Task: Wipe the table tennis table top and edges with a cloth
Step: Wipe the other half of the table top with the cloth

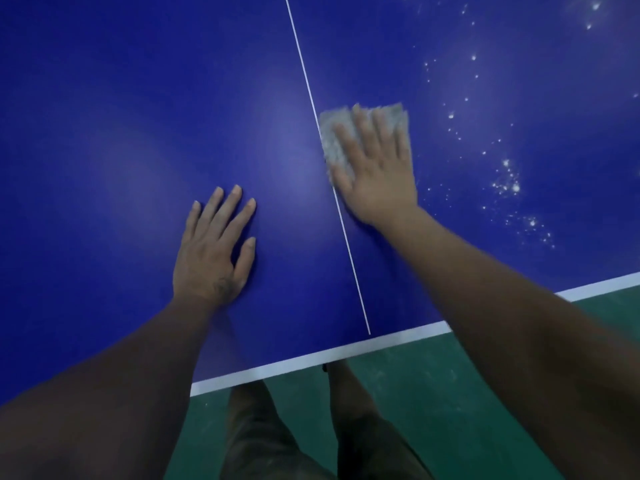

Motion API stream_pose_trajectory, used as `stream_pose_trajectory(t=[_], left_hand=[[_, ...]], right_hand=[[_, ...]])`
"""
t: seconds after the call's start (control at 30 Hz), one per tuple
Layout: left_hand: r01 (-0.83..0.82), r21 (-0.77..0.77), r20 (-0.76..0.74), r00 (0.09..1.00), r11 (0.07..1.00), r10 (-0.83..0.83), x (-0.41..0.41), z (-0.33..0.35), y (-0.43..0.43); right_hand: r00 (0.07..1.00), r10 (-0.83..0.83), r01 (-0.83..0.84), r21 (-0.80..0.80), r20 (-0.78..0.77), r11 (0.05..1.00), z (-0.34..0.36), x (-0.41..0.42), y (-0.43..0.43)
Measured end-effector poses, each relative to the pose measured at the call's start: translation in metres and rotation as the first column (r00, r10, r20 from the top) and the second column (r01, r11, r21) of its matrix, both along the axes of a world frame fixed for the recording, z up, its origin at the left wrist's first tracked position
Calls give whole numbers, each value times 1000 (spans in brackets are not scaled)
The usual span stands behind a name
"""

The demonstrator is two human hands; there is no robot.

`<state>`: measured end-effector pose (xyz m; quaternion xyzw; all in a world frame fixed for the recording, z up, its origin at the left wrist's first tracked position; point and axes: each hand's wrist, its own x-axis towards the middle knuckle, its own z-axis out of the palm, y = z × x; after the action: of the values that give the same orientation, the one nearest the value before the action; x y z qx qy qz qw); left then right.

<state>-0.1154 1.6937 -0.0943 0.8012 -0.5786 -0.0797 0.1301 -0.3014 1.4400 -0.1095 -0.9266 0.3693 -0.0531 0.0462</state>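
Tabletop (pixel 121 116): blue, with a white centre line (pixel 304 74) running away from the person and a white edge band (pixel 311 363) at the near end. Green floor (pixel 415 393) below.

Cloth (pixel 330 140): pale grey and folded flat, lying on the tabletop just right of the line, its left border touching it. The hand covers its near part, so its long axis cannot be told.

Right hand (pixel 377 174): fingers straight and slightly spread, palm pressing flat on the cloth, pinching nothing. Fingers point away along the line.

Left hand (pixel 211 247): spread flat on bare tabletop left of the line, nearer the edge band, well apart from the cloth. It reads as a brace.

Specks (pixel 509 183): white spots scattered right of the line, beyond the cloth's right side. None show left of it.

Judgement: the dirty area lies to the right of the cloth-bearing hand, so the next sweep likely goes rightward, away from the line. The edge band looks not yet reached.
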Motion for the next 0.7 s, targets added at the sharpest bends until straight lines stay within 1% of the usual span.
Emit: stream_pose_trajectory(t=[0.07, 0.1, 0.13, 0.17, 0.27, 0.33, 0.37, 0.4, 0.43, 0.5, 0.57, 0.6, 0.63, 0.7], left_hand=[[-3, 3, 10, 1000, 1000, 3, 0, 0, 0], [-4, 7, 16, 1000, 1000, 4, 0, 1, -1], [-5, 13, 26, 1000, 1000, 5, -1, 2, -1], [-5, 19, 38, 999, 1000, 5, -2, 2, -1], [-39, 47, 84, 996, 998, 35, -10, 1, 1], [-146, 61, 101, 985, 987, 139, -26, 1, 0], [-221, 64, 91, 972, 973, 215, -40, 2, 0], [-298, 67, 69, 953, 952, 294, -56, 3, 0], [-369, 73, 44, 929, 926, 367, -75, 4, -1], [-483, 102, 30, 876, 870, 482, -112, 4, -2], [-535, 128, 55, 844, 835, 533, -135, 1, 1], [-544, 133, 63, 839, 829, 541, -138, -2, 3], [-550, 129, 69, 835, 825, 546, -138, -5, 3], [-554, 103, 75, 832, 826, 549, -135, -8, 5]], right_hand=[[992, -115, 119, 100, -44, 988, 7, 4, -5], [988, -151, 155, 116, -40, 981, 10, 2, 7], [988, -148, 151, 110, -35, 982, 13, -3, 26], [994, -109, 112, 105, -30, 988, 15, -12, 49], [996, 82, -76, 141, -42, 987, 14, -55, 106], [982, 183, -174, 139, -53, 975, 14, -72, 95], [979, 192, -183, 119, -65, 976, 12, -73, 79], [983, 164, -157, 91, -76, 983, 11, -72, 60], [991, 104, -98, 73, -79, 993, 10, -68, 39], [994, -43, 54, 110, -96, 992, 13, -60, 6], [981, -163, 177, 149, -101, 973, 20, -51, 8], [977, -194, 205, 151, -84, 967, 21, -46, 22], [980, -189, 198, 148, -69, 969, 21, -42, 43], [996, -69, 77, 179, -51, 981, 22, -40, 97]])
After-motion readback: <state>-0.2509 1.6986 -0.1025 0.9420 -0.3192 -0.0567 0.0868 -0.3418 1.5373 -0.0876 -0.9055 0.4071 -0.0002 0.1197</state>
